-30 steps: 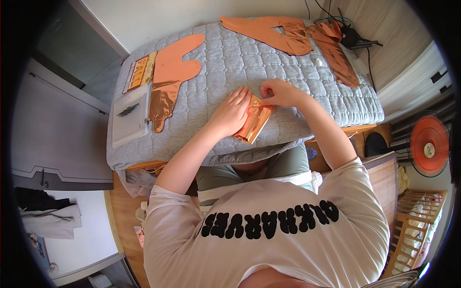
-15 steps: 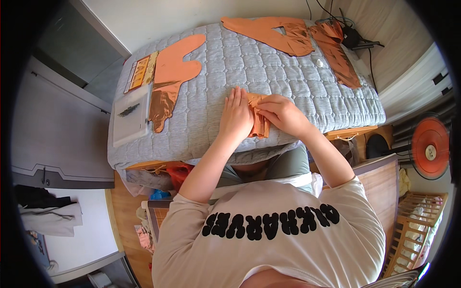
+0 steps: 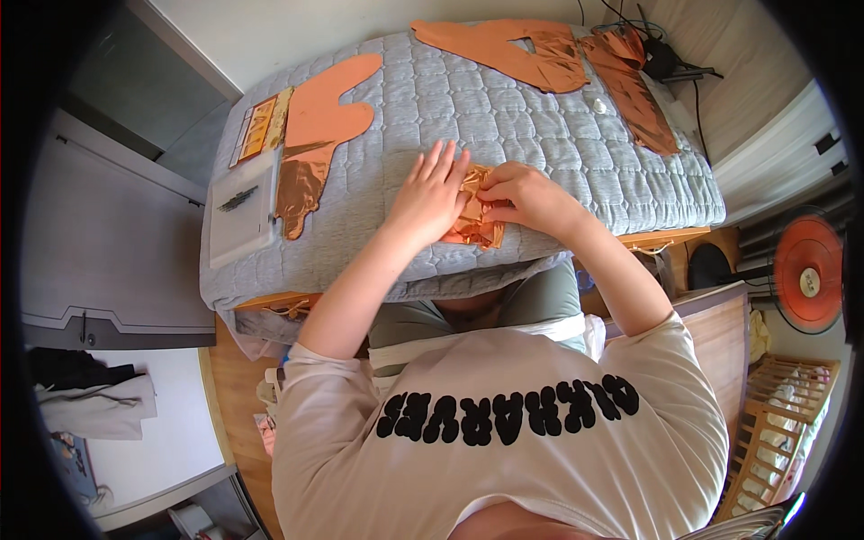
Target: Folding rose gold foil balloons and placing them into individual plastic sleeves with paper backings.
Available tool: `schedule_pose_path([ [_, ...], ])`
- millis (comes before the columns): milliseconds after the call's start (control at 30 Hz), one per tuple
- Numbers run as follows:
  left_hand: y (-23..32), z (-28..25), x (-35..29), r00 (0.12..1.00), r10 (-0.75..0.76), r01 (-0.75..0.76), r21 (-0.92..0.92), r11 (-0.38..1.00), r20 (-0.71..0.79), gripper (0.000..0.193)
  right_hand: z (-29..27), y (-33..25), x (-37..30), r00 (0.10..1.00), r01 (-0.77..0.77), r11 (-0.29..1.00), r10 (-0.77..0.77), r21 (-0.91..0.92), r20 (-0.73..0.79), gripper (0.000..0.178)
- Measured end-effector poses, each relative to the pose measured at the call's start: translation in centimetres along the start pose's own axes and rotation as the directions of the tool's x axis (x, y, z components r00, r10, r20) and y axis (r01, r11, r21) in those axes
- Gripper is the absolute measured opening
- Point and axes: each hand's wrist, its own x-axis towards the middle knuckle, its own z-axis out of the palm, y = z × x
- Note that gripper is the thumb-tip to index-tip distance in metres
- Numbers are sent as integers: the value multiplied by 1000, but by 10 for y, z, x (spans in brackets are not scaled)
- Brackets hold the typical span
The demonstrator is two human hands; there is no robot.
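Note:
A small folded copper-coloured foil balloon (image 3: 472,225) lies at the near edge of the quilted bed cover (image 3: 405,112), creased and shiny. My left hand (image 3: 430,198) rests along its left side, fingers stretched out and spread, the thumb side against the foil. From the right, my right hand (image 3: 535,202) pinches the foil between thumb and fingers. Part of the foil is hidden under both hands.
Farther off lie flat foil balloons: one on the left (image 3: 328,112), one at the back (image 3: 504,49) and one at the back right (image 3: 634,99). A clear plastic case (image 3: 243,216) sits at left. An orange fan (image 3: 805,270) stands to the right.
My left hand has shifted left and its fingers have spread. The foil between the hands looks opened out wider and more crinkled. My right hand still pinches it, slightly farther right.

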Motion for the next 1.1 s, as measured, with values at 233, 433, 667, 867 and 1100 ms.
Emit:
schedule_pose_path([
  [233,-27,-7,6,910,401,-378,-188,907,104,52,-11,-11,5,991,-31,997,40,-65,127,41],
  [433,-28,3,4,913,408,-403,-160,901,-4,53,-3,-7,-14,994,65,998,-66,-16,-86,42],
  [667,-31,9,4,922,383,-385,-243,890,-58,51,10,-12,-22,948,298,955,-296,-5,-116,30],
  [867,-22,5,3,930,359,-367,-209,907,-78,51,17,-12,-27,966,236,971,-230,36,-114,18],
  [1100,-23,3,0,940,340,-337,-242,910,-31,58,21,-31,-7,968,-136,968,174,211,-178,12],
])
